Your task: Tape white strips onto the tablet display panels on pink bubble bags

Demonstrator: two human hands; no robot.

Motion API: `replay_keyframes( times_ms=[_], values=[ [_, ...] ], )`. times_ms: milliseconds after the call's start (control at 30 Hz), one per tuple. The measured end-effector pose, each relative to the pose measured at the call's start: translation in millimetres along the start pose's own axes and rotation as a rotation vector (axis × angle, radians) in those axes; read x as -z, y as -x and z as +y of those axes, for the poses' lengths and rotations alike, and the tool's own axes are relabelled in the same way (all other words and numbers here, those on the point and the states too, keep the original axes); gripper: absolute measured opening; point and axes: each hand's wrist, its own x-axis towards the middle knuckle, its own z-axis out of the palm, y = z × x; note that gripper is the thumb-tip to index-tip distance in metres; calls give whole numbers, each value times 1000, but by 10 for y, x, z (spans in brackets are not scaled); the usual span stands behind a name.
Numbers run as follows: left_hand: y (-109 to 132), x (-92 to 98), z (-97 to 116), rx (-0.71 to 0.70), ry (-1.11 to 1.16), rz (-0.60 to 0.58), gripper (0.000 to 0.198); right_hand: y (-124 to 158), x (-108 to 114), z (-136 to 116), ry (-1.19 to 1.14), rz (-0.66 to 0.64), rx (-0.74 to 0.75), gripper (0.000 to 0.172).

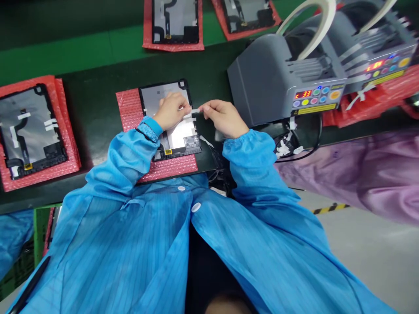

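A panel (183,129) with a silvery back and black frame lies on red bubble wrap (173,169) in front of me. My left hand (172,110) rests over its upper part, fingers bent together at the right edge. A short white tape strip (195,111) spans from those fingertips to my right hand (224,117), which pinches its outer end just beyond the panel's edge. Whether the left fingers grip the strip or press on it is too small to tell. More white tape pieces sit along the panel's right edge, below the strip.
On the left, another panel (32,131) lies on red wrap; two more are at the back. Two grey tape dispensers (271,78) with lit displays stand at the right. A black cable (314,150) and tape scraps (288,146) hang at the table's front edge, near a person's purple garment (369,170).
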Motion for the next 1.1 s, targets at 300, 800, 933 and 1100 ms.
replay_keyframes(
  times_ms=[300,800,933,1100],
  values=[
    [-11,46,89,133,-63,-63,19,-108,-110,-15,149,43,-98,12],
    [22,-33,195,197,-210,-62,21,-199,-220,186,449,44,-27,23],
    [42,-45,193,192,-217,-58,21,-193,-225,208,433,41,-4,24],
    [61,-54,215,194,-222,-60,21,-204,-226,91,461,25,-83,17]
  ],
)
